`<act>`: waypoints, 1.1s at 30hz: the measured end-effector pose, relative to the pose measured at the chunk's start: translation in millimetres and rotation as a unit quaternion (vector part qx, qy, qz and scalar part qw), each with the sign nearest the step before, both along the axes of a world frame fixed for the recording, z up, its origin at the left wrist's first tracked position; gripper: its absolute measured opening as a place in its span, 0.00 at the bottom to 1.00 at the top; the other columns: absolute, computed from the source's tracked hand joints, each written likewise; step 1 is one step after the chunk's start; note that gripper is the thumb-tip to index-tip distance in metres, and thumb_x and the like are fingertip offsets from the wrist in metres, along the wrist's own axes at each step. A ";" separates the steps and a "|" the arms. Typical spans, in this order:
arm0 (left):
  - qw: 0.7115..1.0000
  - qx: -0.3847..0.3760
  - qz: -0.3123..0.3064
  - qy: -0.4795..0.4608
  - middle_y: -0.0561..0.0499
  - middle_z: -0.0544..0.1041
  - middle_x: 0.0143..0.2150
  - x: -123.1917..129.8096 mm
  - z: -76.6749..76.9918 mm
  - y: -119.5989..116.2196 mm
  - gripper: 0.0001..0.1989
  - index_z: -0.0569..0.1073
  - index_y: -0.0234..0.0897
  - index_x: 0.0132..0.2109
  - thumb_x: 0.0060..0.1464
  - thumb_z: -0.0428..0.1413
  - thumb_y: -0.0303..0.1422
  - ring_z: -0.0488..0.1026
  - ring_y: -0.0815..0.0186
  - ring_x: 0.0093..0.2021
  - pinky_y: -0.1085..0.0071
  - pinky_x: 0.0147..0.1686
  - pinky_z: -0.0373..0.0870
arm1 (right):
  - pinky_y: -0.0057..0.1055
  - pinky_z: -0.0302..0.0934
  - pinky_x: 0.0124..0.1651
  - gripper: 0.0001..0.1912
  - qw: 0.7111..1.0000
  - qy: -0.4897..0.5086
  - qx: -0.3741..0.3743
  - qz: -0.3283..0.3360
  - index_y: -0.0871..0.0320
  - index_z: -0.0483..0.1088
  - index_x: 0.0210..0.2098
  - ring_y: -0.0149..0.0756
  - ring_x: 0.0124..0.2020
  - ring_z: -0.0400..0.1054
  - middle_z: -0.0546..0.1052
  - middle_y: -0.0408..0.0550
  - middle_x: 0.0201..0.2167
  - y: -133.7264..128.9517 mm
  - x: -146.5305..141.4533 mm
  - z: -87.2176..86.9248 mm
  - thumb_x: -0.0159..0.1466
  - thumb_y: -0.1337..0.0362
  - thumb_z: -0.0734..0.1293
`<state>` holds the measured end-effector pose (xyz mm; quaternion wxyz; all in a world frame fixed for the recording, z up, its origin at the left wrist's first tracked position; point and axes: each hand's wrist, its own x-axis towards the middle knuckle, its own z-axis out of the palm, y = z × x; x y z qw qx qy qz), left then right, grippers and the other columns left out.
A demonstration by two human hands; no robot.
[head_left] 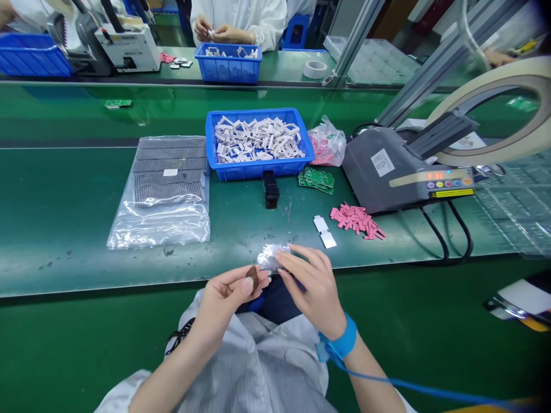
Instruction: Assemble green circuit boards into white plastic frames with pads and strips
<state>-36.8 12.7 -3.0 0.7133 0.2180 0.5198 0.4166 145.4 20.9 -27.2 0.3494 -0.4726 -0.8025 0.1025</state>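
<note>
Head view: I see the left hand (pixel 228 304), its grip pinching a small brown piece (pixel 252 278) between thumb and fingers. The right hand (pixel 312 289) has its grip closed on a shiny clear film (pixel 270 257). Both hover at the counter (pixel 64 229) edge, near white pads (pixel 325 232) and pink strips (pixel 357 221).

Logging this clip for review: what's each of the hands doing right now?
Left hand: closed, holding a small brown piece.
Right hand: curled by a shiny scrap; grip unclear.
</note>
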 end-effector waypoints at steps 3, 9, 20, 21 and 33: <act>0.998 0.045 -0.031 -0.017 0.46 0.84 0.34 2.1 0.3 -1.5 0.19 0.81 0.38 0.38 0.37 0.68 0.42 0.80 0.57 0.38 0.62 0.45 0.75 | 0.43 0.60 0.52 0.22 0.996 0.049 0.010 0.068 0.59 0.64 0.54 0.43 0.53 0.64 0.74 0.54 0.50 -2.4 -4.5 25.4 0.60 0.64 0.68; 0.987 0.118 -0.091 -0.058 0.53 0.83 0.30 4.0 5.1 -6.1 0.14 0.81 0.43 0.37 0.43 0.65 0.42 0.78 0.67 0.31 0.73 0.37 0.73 | 0.38 0.61 0.46 0.14 0.990 0.092 0.043 0.098 0.55 0.69 0.45 0.37 0.42 0.71 0.79 0.44 0.37 -5.2 -17.3 41.9 0.59 0.66 0.70; 0.948 0.031 -0.200 -0.247 0.51 0.80 0.28 14.3 14.0 -12.8 0.20 0.81 0.40 0.35 0.42 0.62 0.51 0.76 0.67 0.33 0.73 0.38 0.72 | 0.42 0.67 0.46 0.16 0.891 0.397 -0.173 0.135 0.53 0.67 0.42 0.42 0.45 0.70 0.77 0.49 0.40 -21.9 -18.3 37.9 0.58 0.55 0.70; 0.954 0.043 -0.191 -0.229 0.52 0.80 0.28 13.8 14.2 -12.0 0.19 0.81 0.41 0.36 0.43 0.62 0.50 0.76 0.68 0.32 0.73 0.38 0.72 | 0.42 0.67 0.45 0.14 0.909 0.374 -0.148 0.113 0.53 0.67 0.41 0.41 0.43 0.70 0.76 0.49 0.39 -21.1 -14.7 40.3 0.59 0.56 0.70; 0.965 0.174 -0.182 -0.073 0.50 0.79 0.35 6.8 13.9 -10.1 0.16 0.77 0.50 0.47 0.50 0.60 0.42 0.75 0.66 0.37 0.72 0.39 0.71 | 0.36 0.62 0.34 0.08 0.991 0.131 0.013 0.010 0.53 0.72 0.33 0.35 0.34 0.63 0.72 0.44 0.29 -11.0 -1.2 59.4 0.57 0.73 0.69</act>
